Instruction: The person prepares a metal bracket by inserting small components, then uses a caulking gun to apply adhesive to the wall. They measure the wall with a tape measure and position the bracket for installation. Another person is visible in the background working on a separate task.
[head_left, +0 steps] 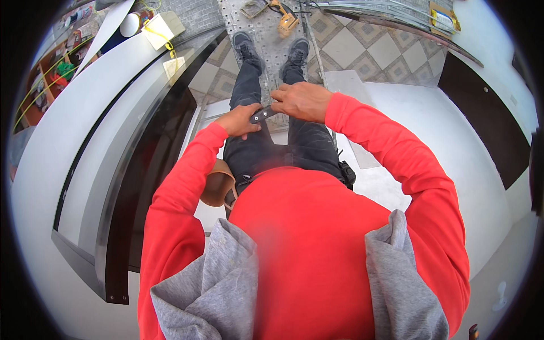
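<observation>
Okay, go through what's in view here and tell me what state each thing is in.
Dark strip: held up at a tilt, two shiny spots facing up.
Left hand: closed on the strip's left end.
Right hand: bent, at the strip's right end; firmness of grip unclear.
Red sleeves: down to the wrists.
Shoes: worn, apart.
Yellow tool: lying beyond the shoes; on or off unclear.

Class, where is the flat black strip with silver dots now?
In the head view, the flat black strip sits just left of centre in the upper half, between the left grip and right grip.
</observation>
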{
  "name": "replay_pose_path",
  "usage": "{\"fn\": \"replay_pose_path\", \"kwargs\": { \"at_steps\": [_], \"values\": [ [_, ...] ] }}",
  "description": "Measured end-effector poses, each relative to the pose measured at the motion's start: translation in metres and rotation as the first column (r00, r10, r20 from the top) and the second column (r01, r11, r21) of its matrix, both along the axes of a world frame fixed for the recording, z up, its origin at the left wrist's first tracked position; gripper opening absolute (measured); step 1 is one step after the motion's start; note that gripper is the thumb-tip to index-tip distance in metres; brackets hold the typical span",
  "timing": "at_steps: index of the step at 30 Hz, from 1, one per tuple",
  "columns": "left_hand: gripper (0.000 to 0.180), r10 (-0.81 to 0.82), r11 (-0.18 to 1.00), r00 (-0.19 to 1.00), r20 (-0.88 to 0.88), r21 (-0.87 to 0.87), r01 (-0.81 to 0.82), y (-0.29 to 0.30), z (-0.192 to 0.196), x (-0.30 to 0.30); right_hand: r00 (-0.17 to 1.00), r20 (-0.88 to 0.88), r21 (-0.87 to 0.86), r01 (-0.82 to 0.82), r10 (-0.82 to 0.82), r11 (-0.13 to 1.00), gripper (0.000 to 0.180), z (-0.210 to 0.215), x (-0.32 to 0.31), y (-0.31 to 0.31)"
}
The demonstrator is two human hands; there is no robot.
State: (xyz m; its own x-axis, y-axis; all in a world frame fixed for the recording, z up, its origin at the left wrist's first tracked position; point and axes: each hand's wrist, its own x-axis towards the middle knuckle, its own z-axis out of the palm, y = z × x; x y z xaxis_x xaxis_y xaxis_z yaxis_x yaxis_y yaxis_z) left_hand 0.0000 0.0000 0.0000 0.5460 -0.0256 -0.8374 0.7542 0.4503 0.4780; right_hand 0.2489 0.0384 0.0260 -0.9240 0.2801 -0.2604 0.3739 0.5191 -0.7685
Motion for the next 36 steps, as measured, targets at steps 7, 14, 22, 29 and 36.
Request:
{"fn": "replay_pose_path", "kwargs": {
  "at_steps": [7, 14, 22, 29, 36],
  "values": [
    [0.056, -0.037, 0.997, 0.999, -0.032, 0.061, 0.039, 0.007, -0.012, 0.005, 0.997, 0.071, 0.030, 0.021, -0.023, 0.999, 0.011, -0.004, 0.007, 0.001],
    [0.056, -0.029, 0.999, 0.999, -0.038, 0.045, 0.031, 0.003, -0.009, 0.005, 0.999, 0.033, 0.091, -0.010, 0.007, 0.996, 0.012, -0.008, -0.005, -0.004],
    [0.056, 0.035, 0.997, 0.999, -0.020, 0.073, -0.033, -0.015, -0.009, 0.017, 0.986, 0.154, -0.030, 0.073, -0.067, 0.997, 0.012, 0.004, 0.006, -0.011],
    [0.054, 0.001, 0.990, 0.997, -0.073, 0.140, 0.009, -0.021, -0.006, 0.024, 0.991, 0.092, -0.035, 0.102, -0.098, 0.994, 0.012, 0.009, 0.008, -0.023],
    [0.055, 0.071, 0.996, 0.995, -0.077, 0.062, -0.066, -0.012, -0.003, 0.013, 0.887, 0.130, -0.463, 0.449, -0.443, 0.764, 0.013, -0.014, 0.021, -0.027]
  ]
}}
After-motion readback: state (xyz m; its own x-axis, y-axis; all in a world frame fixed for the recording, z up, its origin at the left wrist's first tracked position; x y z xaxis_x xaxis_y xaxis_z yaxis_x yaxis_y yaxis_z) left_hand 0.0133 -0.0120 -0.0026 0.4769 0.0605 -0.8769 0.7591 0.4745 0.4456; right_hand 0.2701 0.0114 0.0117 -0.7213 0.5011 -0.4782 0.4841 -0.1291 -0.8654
